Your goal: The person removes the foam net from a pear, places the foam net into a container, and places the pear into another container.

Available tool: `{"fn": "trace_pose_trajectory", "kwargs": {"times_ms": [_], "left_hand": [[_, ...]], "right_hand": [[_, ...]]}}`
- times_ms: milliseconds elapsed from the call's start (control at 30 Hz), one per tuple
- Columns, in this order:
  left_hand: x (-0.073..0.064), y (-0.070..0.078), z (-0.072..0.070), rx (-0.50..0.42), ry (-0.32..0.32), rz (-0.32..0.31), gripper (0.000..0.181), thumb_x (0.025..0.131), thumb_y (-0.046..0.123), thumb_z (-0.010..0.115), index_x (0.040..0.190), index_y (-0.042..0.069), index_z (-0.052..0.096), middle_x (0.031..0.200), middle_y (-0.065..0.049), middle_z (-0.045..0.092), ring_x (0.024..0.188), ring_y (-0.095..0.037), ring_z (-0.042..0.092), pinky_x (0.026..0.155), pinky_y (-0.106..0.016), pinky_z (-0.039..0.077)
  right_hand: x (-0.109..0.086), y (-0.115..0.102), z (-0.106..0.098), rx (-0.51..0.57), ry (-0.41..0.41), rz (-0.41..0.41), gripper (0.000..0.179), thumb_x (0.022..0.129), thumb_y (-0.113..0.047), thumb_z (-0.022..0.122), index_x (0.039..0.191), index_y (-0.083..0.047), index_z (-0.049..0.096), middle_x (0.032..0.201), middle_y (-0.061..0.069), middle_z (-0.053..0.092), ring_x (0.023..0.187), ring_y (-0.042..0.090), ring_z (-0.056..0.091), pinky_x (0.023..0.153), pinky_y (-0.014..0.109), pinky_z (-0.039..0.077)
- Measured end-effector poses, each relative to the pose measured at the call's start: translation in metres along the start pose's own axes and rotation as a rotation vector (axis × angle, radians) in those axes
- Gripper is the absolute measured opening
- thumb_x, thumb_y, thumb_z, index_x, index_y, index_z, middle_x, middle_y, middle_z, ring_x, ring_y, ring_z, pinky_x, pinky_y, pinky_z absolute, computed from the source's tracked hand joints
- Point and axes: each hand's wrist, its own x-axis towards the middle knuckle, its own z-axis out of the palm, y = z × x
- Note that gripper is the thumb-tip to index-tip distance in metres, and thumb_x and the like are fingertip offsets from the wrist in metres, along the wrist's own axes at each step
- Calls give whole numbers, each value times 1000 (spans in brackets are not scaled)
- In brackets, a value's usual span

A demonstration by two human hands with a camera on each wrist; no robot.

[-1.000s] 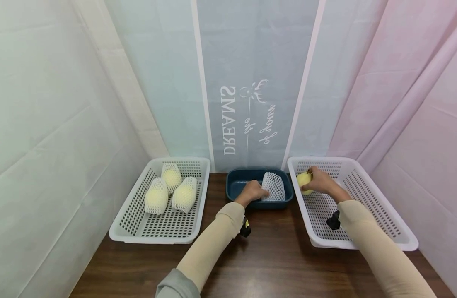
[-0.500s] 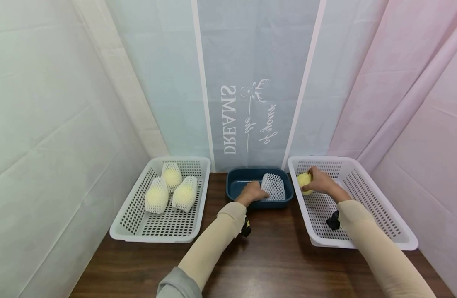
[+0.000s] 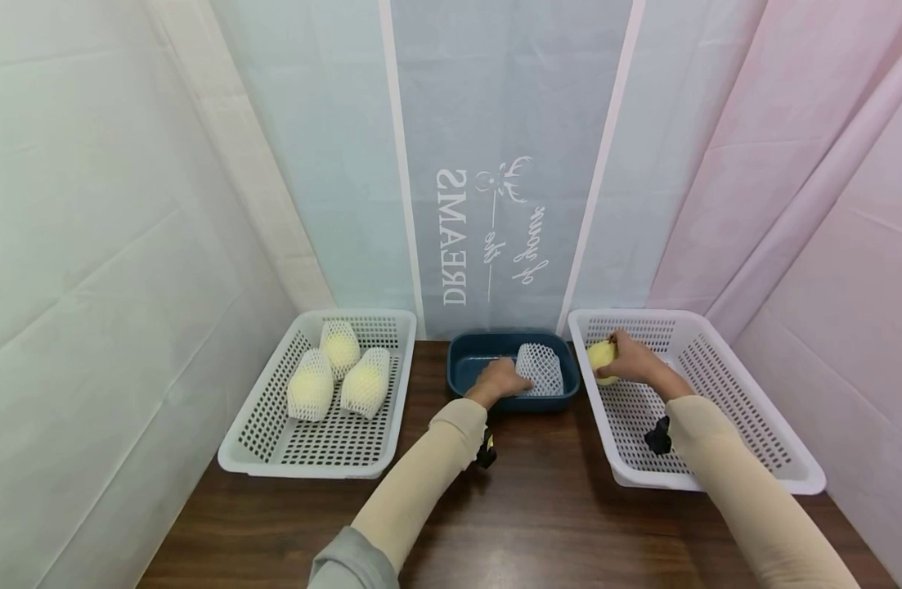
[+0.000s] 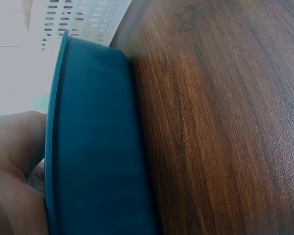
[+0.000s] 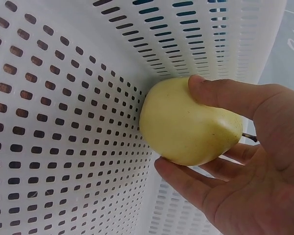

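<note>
In the head view my left hand [image 3: 500, 381] reaches into the dark blue tray [image 3: 465, 342]. Its thumb and curled fingers pinch the lower left edge of a white foam fruit net [image 3: 540, 370]. The tray's wall [image 4: 98, 142] hides most of this hand in the left wrist view. My right hand [image 5: 255, 161] grips a yellow pear [image 5: 186, 122], thumb on one side and fingers on the other. The pear's stem points toward the palm, and its broad end lies close to the wall and floor of the right white basket [image 3: 745, 401].
The left white basket [image 3: 237, 458] holds three pears in foam nets, one of them a netted pear [image 3: 309, 386] at the front left. All containers stand on a dark wooden table [image 3: 539, 523]. Behind them hangs a printed curtain [image 3: 487, 98].
The foam net has shifted very slightly in the tray. Both hands stay nearly in place, the right still gripping the pear.
</note>
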Motion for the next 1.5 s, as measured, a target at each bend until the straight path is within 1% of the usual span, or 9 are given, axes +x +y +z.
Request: {"fn": "trace_pose_trajectory", "kwargs": {"times_ms": [200,433,600,733,833,1033,1133,1300,1500], "left_hand": [[-1,1,-3,23,1,4,45,97,37,78,127,4,72,114,-9,74,88,-19,61,86,-40,57],[-18,-1,-10,1,29,76,26,99,30,75,98,5,72,82,-4,65,71,-17,55,68,-33,49],[-22,1,-15,9,55,92,30,100,30,75,81,7,71,66,0,63,59,-14,54,59,-30,45],[-26,2,-17,29,75,108,32,101,30,73,79,7,70,64,-1,61,58,-14,54,59,-29,46],[-15,-2,-15,38,56,114,34,101,29,73,75,7,68,64,-2,61,57,-15,55,58,-30,48],[40,-28,9,49,78,130,51,99,35,73,57,16,51,51,2,46,47,-15,47,50,-30,44],[54,-38,14,25,93,156,56,99,35,73,55,18,44,50,3,38,43,-14,41,46,-30,39],[49,-43,2,-21,83,202,60,101,38,69,50,22,42,47,7,34,39,-10,32,41,-28,32],[32,-42,-10,-53,94,242,60,101,29,65,47,21,40,46,9,29,39,-9,22,42,-27,25]], "right_hand": [[-1,0,-1,2,-2,-4,79,87,-18,83,141,18,38,122,35,57,101,40,59,87,50,54],[-3,-2,0,-8,-24,1,78,89,-19,82,142,17,39,126,36,58,104,40,60,88,50,54],[-6,-6,-5,-25,-25,1,79,90,-22,81,143,18,39,126,38,57,105,42,59,90,53,53],[-7,-7,-8,-35,-20,-8,80,90,-24,81,144,18,39,125,37,58,104,41,60,90,53,53],[-9,-8,-9,-38,-10,-20,80,90,-24,81,144,18,40,127,38,58,105,42,60,92,55,53],[-14,-11,-13,-38,5,-29,80,93,-25,78,146,20,38,137,44,53,116,51,59,98,62,51],[-17,-12,-17,-31,16,-30,80,96,-26,75,148,21,37,142,48,48,125,59,55,102,68,49],[-22,-15,-25,-12,43,-51,77,100,-26,69,149,23,35,148,48,43,133,64,48,105,71,46],[-29,-15,-30,2,88,-75,72,102,-26,67,148,22,39,147,46,46,133,63,51,103,69,49]]}}
